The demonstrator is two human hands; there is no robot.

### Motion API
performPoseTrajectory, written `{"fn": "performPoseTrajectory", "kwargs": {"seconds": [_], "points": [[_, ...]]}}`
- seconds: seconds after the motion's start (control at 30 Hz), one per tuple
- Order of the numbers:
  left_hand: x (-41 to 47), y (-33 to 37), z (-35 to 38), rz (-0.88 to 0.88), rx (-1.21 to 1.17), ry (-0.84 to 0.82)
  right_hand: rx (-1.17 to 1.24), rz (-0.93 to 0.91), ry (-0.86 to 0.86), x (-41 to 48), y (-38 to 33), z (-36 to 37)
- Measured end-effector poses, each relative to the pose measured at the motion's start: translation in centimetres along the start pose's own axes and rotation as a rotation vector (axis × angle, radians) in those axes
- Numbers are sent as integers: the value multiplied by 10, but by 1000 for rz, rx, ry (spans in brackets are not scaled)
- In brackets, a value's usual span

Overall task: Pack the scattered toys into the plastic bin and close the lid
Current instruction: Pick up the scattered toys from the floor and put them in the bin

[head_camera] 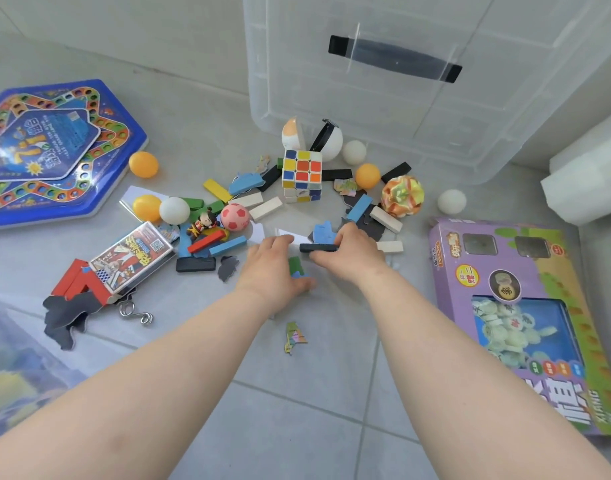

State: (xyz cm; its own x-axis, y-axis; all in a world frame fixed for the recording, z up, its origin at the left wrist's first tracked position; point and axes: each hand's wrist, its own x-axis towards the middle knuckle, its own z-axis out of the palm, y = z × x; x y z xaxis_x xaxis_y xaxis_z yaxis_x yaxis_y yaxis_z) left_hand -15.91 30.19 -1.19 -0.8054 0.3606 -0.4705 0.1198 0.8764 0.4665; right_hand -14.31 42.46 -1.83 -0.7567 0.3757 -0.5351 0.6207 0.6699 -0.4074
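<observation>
Toys lie scattered on the grey tiled floor in front of a clear plastic bin (383, 109) with a black handle. My right hand (349, 254) pinches a black block (316, 248) at its right end. My left hand (271, 271) curls around small green and blue pieces (296, 266) low on the floor. Around the hands lie coloured wooden blocks, a Rubik's cube (301, 169), a pink ball (235, 216), orange and white ping-pong balls, a small figurine (204, 223) and flat puzzle pieces.
A blue hexagonal game board (44, 150) lies at the left. A card box (132, 258) rests on red blocks. A purple chess box (525, 317) lies at the right. White foam (588, 181) stands at the right edge. A clear lid (16, 358) shows at the lower left.
</observation>
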Motion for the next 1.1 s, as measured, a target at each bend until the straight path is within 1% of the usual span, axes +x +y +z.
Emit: {"fn": "performPoseTrajectory", "kwargs": {"seconds": [0.13,0.23,0.33,0.4,0.43,0.53,0.6,0.67,0.7,0.77,0.83,0.87,0.9,0.97,1.03,1.1], "points": [[6,9,6,23,100,-77,73,42,67,3,-1,3],[5,12,9,-44,86,-81,116,63,99,5,1,4],[-2,13,12,-89,107,-91,215,45,112,1,7,3],[-7,10,14,-97,138,-100,252,-10,137,-6,11,5],[-9,8,15,-97,155,-95,241,-47,149,-11,14,7],[-16,4,17,-101,190,-79,80,-144,135,-21,20,11],[-21,0,17,-128,166,-107,-21,-160,93,-25,21,13],[-28,-8,15,-172,81,-130,-40,-143,82,-31,20,15],[-31,-13,13,-193,44,-128,4,-123,78,-32,20,14],[-37,-22,5,-218,-18,-113,183,-49,64,-35,20,10],[-41,-25,-11,-200,-84,-79,368,-7,27,-37,20,5],[-43,-24,-22,-177,-100,-57,396,3,-14,-39,20,3],[-45,-21,-34,-142,-99,-33,361,10,-83,-42,18,3],[-49,-12,-58,-57,-76,19,184,14,-196,-51,13,10],[-56,0,-83,24,-71,82,-3,-4,-217,-55,5,19],[-65,7,-106,77,-127,140,-107,-6,-193,-56,-3,25]]}}
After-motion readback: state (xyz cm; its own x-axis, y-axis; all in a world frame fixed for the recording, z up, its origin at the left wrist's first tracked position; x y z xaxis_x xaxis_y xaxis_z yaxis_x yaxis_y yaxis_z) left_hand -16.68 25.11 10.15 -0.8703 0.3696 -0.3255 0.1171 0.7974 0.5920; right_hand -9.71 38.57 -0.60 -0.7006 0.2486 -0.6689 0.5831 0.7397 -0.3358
